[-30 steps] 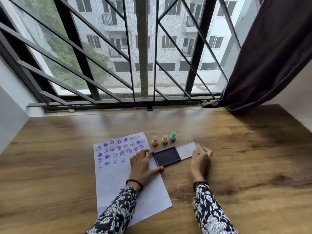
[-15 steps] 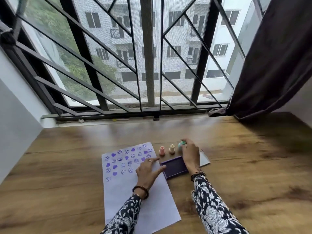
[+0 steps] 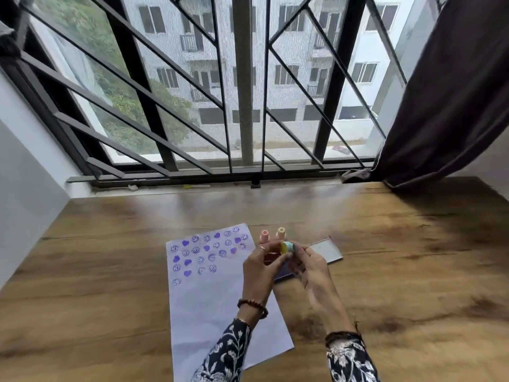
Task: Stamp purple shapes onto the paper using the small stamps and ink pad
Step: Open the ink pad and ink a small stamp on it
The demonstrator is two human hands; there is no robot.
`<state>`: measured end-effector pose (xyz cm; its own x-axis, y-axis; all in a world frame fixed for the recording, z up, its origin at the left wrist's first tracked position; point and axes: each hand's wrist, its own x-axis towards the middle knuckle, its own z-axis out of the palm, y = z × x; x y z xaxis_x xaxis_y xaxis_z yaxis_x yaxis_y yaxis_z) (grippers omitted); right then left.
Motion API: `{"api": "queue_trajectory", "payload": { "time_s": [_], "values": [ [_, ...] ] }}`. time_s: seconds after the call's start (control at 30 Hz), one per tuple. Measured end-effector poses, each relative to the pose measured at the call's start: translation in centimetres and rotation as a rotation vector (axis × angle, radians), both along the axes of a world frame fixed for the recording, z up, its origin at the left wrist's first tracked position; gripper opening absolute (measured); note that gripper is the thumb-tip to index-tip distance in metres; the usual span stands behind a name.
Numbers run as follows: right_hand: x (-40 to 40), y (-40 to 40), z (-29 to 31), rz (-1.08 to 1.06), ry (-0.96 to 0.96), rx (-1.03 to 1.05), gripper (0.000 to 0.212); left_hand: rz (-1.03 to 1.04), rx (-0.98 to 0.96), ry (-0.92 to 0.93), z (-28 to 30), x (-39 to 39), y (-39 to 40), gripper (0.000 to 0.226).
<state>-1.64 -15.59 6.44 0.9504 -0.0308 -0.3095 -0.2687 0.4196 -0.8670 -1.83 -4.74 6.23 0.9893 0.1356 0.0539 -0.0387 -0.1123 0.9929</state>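
Note:
A white paper [image 3: 214, 301] lies on the wooden table [image 3: 399, 271], its upper part covered with several purple hearts and smiley stamps. My right hand [image 3: 311, 268] holds the small teal stamp [image 3: 287, 247] lifted above the ink pad, and my left hand [image 3: 261, 267] pinches the same stamp from the left. A pink stamp [image 3: 264, 235] and a yellow stamp [image 3: 281, 232] stand upright behind my hands. The purple ink pad [image 3: 282, 272] is mostly hidden under my hands; its open lid [image 3: 326, 250] lies to the right.
A barred window [image 3: 242, 92] runs along the table's far edge. A dark curtain [image 3: 446, 100] hangs at the right. A white wall [image 3: 24, 188] borders the table on the left.
My right hand went from the pad lid to the teal stamp and lifted it. My left hand rose off the paper and joined it on the stamp. The camera moved closer.

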Motion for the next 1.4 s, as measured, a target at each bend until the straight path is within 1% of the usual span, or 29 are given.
{"api": "queue_trajectory", "payload": {
  "time_s": [0.1, 0.17, 0.23, 0.3, 0.43, 0.5, 0.73, 0.83, 0.9, 0.93, 1.03, 1.07, 1.13, 1.2, 1.27, 1.33, 1.4],
  "values": [
    [-0.2, 0.3, 0.1, 0.001, 0.001, -0.004, 0.023, 0.031, 0.002, -0.037, 0.3, -0.3, 0.1, 0.023],
    [-0.4, 0.7, 0.2, -0.001, 0.004, -0.003, 0.027, 0.001, 0.046, -0.062, 0.5, -0.2, 0.4, 0.025],
    [-0.4, 1.2, 0.2, -0.02, 0.043, 0.014, 0.03, -0.021, 0.113, -0.094, 0.4, -0.2, 0.8, 0.028],
    [-0.4, 1.5, 0.3, -0.066, 0.118, 0.078, 0.03, -0.003, 0.109, -0.095, 0.0, -0.4, 1.2, 0.027],
    [-0.4, 1.5, 0.4, -0.137, 0.238, 0.267, 0.021, 0.06, 0.053, -0.043, -1.1, -0.4, 2.6, 0.026],
    [-0.5, 1.2, 0.3, -0.16, 0.253, 0.325, 0.018, 0.077, 0.048, 0.003, -1.8, -0.5, 3.3, 0.026],
    [-0.5, 0.3, -1.0, -0.17, 0.223, 0.322, 0.016, 0.001, 0.137, 0.118, -3.2, 0.9, 3.9, 0.026],
    [-0.4, -0.1, -1.5, -0.162, 0.179, 0.169, 0.009, -0.033, 0.096, 0.195, -3.5, 1.2, 3.8, 0.024],
    [-0.2, -0.2, -1.8, -0.158, 0.147, -0.041, 0.006, -0.034, 0.059, 0.246, -3.8, 1.2, 3.8, 0.021],
    [-0.2, -0.2, -1.8, -0.153, 0.127, -0.205, 0.005, -0.031, 0.043, 0.265, -4.0, 1.1, 3.8, 0.02],
    [0.0, -0.3, -1.5, -0.084, 0.008, -0.808, 0.014, -0.016, 0.013, 0.283, -4.4, 1.0, 3.8, 0.014],
    [0.1, -0.2, -1.2, -0.048, -0.061, -0.967, 0.013, -0.006, 0.011, 0.277, -4.5, 0.9, 3.9, 0.014],
    [0.3, 0.0, -0.8, 0.021, -0.179, -1.188, 0.012, 0.008, 0.023, 0.262, -4.7, 0.8, 4.0, 0.015],
    [0.3, 0.2, -0.7, 0.099, -0.219, -1.328, 0.012, -0.003, 0.049, 0.25, -4.8, 0.8, 4.1, 0.015],
    [0.0, 0.4, -1.0, 0.164, -0.208, -1.426, 0.013, -0.022, 0.069, 0.249, -4.9, 0.8, 4.1, 0.016],
    [-0.5, 0.4, -1.2, 0.18, -0.213, -1.464, 0.013, -0.034, 0.068, 0.244, -4.9, 0.8, 4.2, 0.017],
    [-0.8, 0.5, -1.3, 0.17, -0.234, -1.453, 0.013, -0.033, 0.066, 0.232, -4.8, 0.8, 4.3, 0.021]
  ]
}}
